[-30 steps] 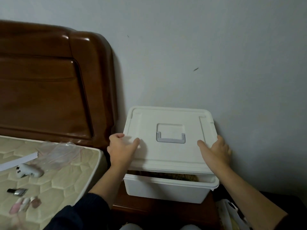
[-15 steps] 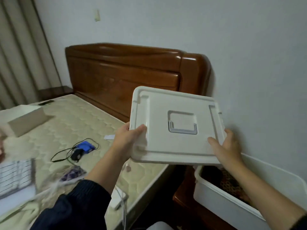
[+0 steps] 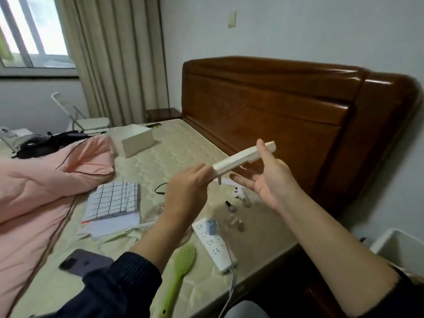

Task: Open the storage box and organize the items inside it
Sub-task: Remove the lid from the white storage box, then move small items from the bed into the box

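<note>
Half a second back I held the lid (image 3: 244,159) flat over the box corner; now I have swung it left over the bed (image 3: 183,143), and it shows edge-on, tilted, its far end up toward two o'clock; my left hand (image 3: 187,193) grips the near end, fingers curled round the edge; my right hand (image 3: 267,177) supports the far end, thumb on top, fingers spread loosely beneath, so it cradles more than it clamps; the storage box (image 3: 394,239) sits open at four o'clock, only a white corner of its rim showing, contents hidden from me; below the lid, toward six o'clock, lie a power strip (image 3: 214,245), a green hairbrush (image 3: 181,269) and small nail polish bottles (image 3: 232,208); as I judge it, the opening step is nearly finished, and setting the lid down remains; next I should find a bare patch of mattress, lower the lid level clear of the bottles, let go, then turn back toward the box.
</note>
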A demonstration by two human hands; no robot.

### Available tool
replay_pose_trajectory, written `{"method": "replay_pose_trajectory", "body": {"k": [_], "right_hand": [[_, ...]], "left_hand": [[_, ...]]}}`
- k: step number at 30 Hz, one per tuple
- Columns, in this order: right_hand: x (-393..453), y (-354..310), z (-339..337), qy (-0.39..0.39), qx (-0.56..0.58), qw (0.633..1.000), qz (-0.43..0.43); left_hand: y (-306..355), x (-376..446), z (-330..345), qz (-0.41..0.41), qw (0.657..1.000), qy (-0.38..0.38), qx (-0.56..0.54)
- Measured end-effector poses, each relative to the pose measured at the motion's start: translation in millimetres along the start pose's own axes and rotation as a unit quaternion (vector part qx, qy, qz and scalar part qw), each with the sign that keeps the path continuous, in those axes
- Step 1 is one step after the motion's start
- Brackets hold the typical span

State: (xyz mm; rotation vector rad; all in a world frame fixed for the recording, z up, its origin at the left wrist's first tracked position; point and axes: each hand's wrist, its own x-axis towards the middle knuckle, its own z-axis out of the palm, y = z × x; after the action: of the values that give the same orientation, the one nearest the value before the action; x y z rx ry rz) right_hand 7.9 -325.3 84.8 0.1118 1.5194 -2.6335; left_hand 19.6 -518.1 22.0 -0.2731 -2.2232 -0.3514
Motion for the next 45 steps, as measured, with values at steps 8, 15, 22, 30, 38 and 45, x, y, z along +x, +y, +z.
{"method": "replay_pose_trajectory", "body": {"k": [8,15,22,30,38,45], "right_hand": [[19.4,108.0,31.2,0.055,-0.009,0.996,0.076],[28.9,222.5,36.5,0.048,-0.023,0.985,0.164],[25.9,291.3,43.3,-0.011,-0.105,0.947,0.304],[3.6,325.5,39.6,-0.036,-0.162,0.908,0.386],[3.4,264.5,15.0,-0.059,-0.222,0.922,0.312],[-4.4,156.2,-67.5,0.059,-0.281,0.948,0.134]], "left_hand": [[-82.0,-54.2,-32.4,-0.332,0.928,-0.158,-0.067],[-155.1,-143.0,-36.2,-0.723,0.635,-0.022,-0.269],[-184.8,-219.8,-40.8,-0.678,0.728,0.001,-0.105],[-189.8,-250.9,-27.8,-0.743,0.658,-0.125,-0.028],[-148.7,-188.9,-7.5,-0.648,0.736,-0.177,-0.089],[-56.1,-121.8,22.1,-0.483,0.828,-0.135,-0.252]]}}
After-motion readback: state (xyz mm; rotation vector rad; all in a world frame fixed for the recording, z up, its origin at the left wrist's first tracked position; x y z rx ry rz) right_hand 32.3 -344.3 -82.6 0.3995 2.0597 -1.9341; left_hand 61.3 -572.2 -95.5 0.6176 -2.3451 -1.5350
